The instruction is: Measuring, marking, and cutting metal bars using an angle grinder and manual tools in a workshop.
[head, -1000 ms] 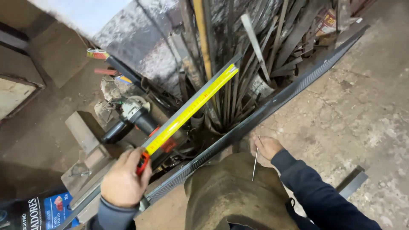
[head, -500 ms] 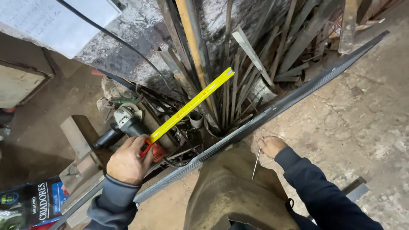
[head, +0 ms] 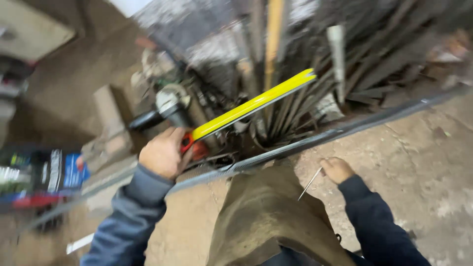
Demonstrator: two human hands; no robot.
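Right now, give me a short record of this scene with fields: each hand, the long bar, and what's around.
left hand: grips a red tape measure, yellow blade extended up and to the right
right hand: holds a thin metal rod, next to the bar
bar: long dark metal strip lying slantwise on the concrete floor
behind: angle grinder and a stack of metal bars
far left: coloured box
image: blurred

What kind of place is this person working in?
Probably a metalworking shop: scrap metal rods are stacked against the wall, an angle grinder lies nearby, and a long steel bar rests on the rough concrete floor.
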